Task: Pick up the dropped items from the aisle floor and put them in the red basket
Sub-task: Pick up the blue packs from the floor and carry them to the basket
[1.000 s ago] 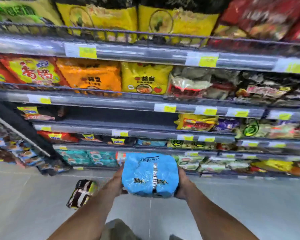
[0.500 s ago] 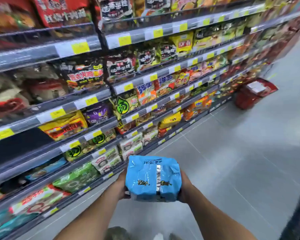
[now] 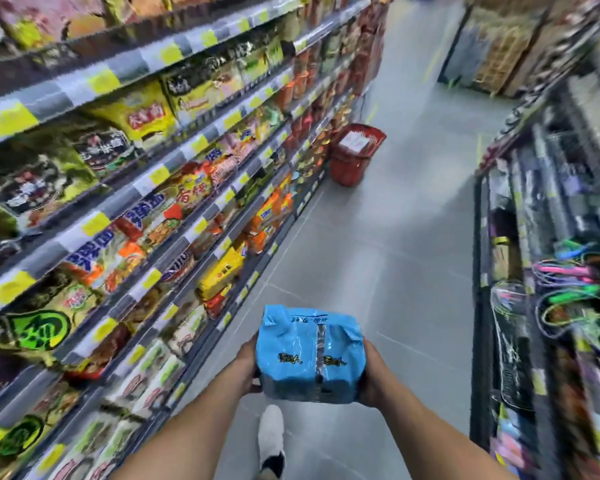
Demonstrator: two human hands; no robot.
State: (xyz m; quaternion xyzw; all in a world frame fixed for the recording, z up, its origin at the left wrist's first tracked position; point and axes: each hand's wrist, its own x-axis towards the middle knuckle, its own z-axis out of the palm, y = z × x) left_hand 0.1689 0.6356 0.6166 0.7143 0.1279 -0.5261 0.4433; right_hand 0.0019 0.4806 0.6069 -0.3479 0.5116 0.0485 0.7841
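You've got the blue pack (image 3: pixel 310 355) clamped between both hands, left hand (image 3: pixel 248 367) and right hand (image 3: pixel 373 372) on its sides. Open grey floor (image 3: pixel 378 244) runs ahead btwn shelves (image 3: pixel 153 188) to your left and a rack (image 3: pixel 548 237) to your right. Red basket (image 3: pixel 355 155) stands well ahead, beside the left shelves, w/ a pale pack (image 3: pixel 354 140) inside.
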